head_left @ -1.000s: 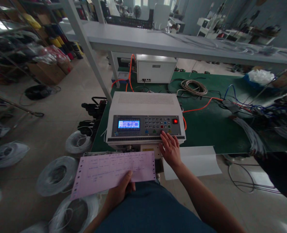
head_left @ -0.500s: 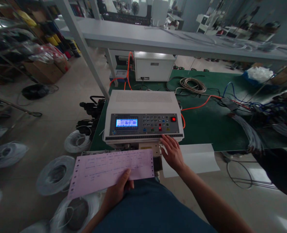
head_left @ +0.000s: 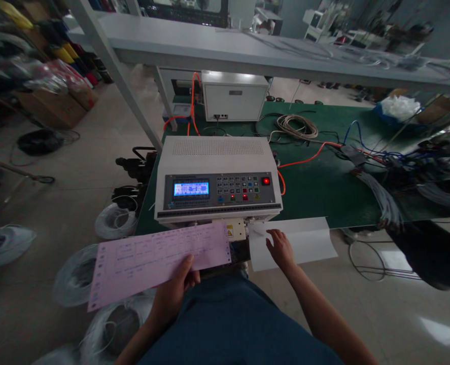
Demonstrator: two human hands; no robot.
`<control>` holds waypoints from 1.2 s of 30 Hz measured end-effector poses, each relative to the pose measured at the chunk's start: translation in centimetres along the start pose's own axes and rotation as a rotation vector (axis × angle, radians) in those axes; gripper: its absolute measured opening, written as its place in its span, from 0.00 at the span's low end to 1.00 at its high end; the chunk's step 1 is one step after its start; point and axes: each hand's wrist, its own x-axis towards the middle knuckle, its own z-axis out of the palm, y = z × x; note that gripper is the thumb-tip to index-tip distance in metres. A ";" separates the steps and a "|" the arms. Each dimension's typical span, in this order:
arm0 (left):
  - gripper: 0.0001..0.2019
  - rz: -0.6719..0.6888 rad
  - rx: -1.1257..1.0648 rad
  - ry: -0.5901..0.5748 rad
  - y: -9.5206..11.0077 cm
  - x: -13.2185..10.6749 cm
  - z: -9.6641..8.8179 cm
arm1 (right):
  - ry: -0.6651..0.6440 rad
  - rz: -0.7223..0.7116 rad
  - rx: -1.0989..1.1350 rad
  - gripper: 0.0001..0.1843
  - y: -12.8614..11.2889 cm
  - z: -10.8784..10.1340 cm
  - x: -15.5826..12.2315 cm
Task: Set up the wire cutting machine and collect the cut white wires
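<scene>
Pinching a long pink printed paper sheet with punched ends (head_left: 144, 258) in the left hand (head_left: 173, 291), thumb flat on the upper face, other fingers folded underneath and mostly hidden. Holding it just off the near left corner of the green-topped bench (head_left: 312, 187), slanted, left end lower, in front of a bulky off-white metal machine (head_left: 217, 152) with a dark grey control panel. Reaching with the right hand (head_left: 281, 248) to the near edge of the bench, just right of the machine, over a plain white sheet of paper (head_left: 308, 239) jutting out past that edge. Index finger stretched forward, thumb apart from it, remaining fingers loosely bent. Touching the white paper or just above it: cannot tell.

On the panel, a lit blue rectangular screen (head_left: 191, 189), rows of small square keys (head_left: 237, 185) and a glowing red square switch (head_left: 266, 181). Toward the far edge, behind the machine, a white metal box (head_left: 234, 104); right of that, a loose coil of beige cable (head_left: 303, 135). Near the right end, a bundle of whitish tubes (head_left: 379, 197) at the near edge, close to another person's dark clothing (head_left: 418, 258).
</scene>
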 end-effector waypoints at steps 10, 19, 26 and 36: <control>0.22 0.056 0.077 0.089 1.8 -1.4 0.5 | -0.269 -0.055 -0.144 0.08 -1.3 1.3 1.2; 0.25 0.053 0.164 0.082 1.1 -1.4 0.2 | -0.308 -0.030 -0.077 0.05 -5.4 3.6 -2.7; 0.24 0.070 0.189 0.059 0.6 -0.7 -0.7 | -0.195 -0.061 0.081 0.05 -6.3 3.3 -1.4; 0.23 0.022 0.089 0.082 1.6 -0.9 0.2 | -0.083 -0.104 0.017 0.12 -2.3 1.2 2.6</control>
